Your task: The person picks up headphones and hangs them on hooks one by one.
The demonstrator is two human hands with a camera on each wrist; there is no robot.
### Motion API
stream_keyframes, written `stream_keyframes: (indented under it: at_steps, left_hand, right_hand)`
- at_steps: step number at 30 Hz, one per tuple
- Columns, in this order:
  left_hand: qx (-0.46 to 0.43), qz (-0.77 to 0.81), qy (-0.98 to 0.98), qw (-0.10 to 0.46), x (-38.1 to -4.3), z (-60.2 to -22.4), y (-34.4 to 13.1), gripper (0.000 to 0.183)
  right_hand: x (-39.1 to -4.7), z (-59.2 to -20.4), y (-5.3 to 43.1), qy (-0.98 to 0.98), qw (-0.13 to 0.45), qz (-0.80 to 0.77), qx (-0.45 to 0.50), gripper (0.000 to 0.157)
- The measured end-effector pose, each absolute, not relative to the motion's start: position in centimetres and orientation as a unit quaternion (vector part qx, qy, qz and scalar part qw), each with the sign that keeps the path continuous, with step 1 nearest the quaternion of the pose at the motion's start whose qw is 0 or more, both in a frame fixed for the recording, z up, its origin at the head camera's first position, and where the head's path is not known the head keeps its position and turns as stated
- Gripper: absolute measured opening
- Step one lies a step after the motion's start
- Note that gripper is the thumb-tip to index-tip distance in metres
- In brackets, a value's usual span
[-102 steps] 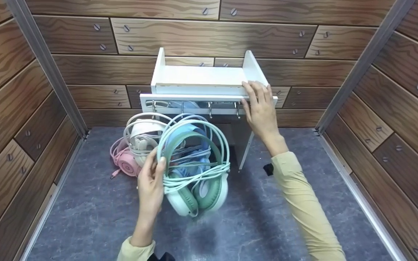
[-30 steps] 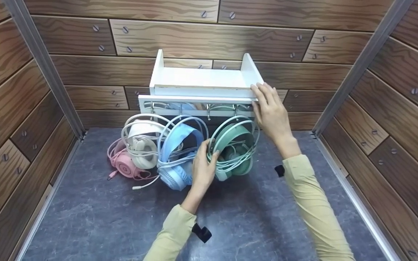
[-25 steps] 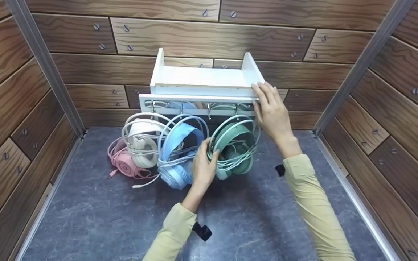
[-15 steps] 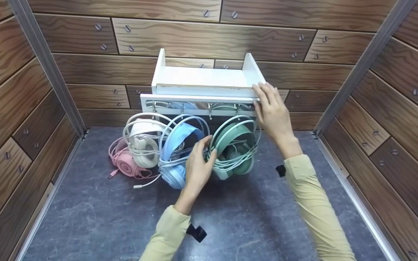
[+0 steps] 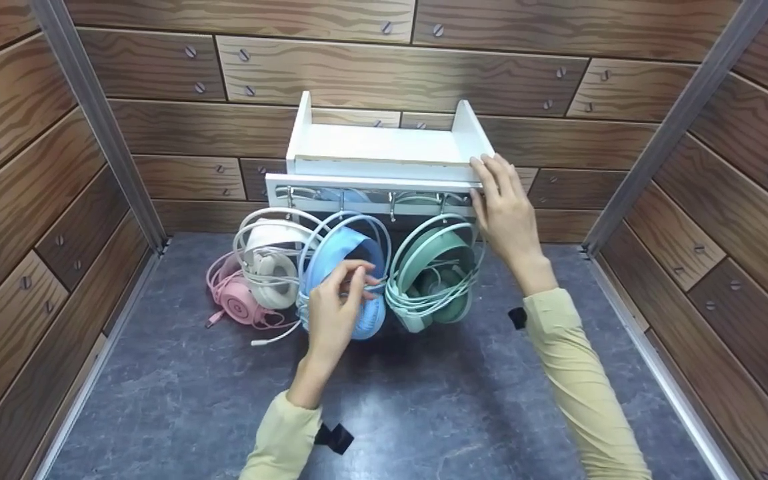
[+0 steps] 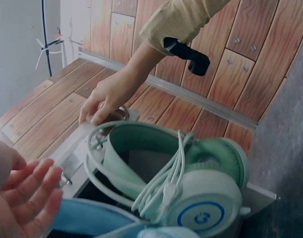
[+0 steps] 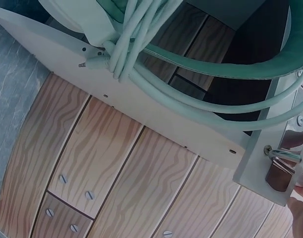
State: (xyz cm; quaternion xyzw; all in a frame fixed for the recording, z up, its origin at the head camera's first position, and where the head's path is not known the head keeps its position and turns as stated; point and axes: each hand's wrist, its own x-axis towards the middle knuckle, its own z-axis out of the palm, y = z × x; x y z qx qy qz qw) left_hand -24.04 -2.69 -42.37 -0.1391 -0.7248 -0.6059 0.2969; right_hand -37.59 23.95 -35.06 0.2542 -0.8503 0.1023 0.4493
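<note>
My left hand [image 5: 334, 303] is in front of the blue headphones [image 5: 331, 257], its fingers loosely bent and holding nothing. In the left wrist view those fingers [image 6: 30, 203] are apart from the green headphones [image 6: 206, 196]. The green pair hangs by its coiled pale cable from the right end of a mirrored hook rail [image 5: 371, 181]. My right hand [image 5: 507, 217] grips the right end of the white rack [image 5: 384, 143], fingers over the shelf edge and thumb at the rail. White headphones [image 5: 271, 231] hang at the left.
Pink headphones [image 5: 239, 303] sit lowest, beyond the white pair at the left. A bare metal hook [image 5: 393, 208] shows between the blue and green pairs. Wood-patterned walls [image 5: 384, 73] enclose the dark grey floor [image 5: 177, 400] on three sides.
The green headphones went from my left hand onto the rail's right side. My left hand then released them and drew back leftward. My right hand slid slightly right along the rack.
</note>
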Motion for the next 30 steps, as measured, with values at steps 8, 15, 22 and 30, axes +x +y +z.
stream_keyframes:
  at_steps: [8, 15, 22, 30]
  left_hand:
    - [-0.095, -0.645, -0.682, 0.331, -22.3, -41.2, -5.8, 0.018]
    - [-0.036, -0.640, -0.669, 0.377, -22.8, -41.7, -10.3, 0.020]
    - [0.031, -0.640, -0.649, 0.409, -23.2, -43.4, -14.5, 0.022]
    - [0.096, -0.648, -0.641, 0.401, -25.0, -47.4, -17.8, 0.022]
  right_hand:
    - [-37.7, -35.5, 24.1, -0.852, 0.450, 0.104, 0.248, 0.046]
    - [-37.7, -35.6, 24.2, -0.852, 0.450, 0.112, 0.243, 0.046]
    - [-37.7, -35.6, 23.9, -0.847, 0.456, 0.113, 0.250, 0.045]
    - [-38.0, -35.6, 23.7, -0.844, 0.459, 0.115, 0.251, 0.045]
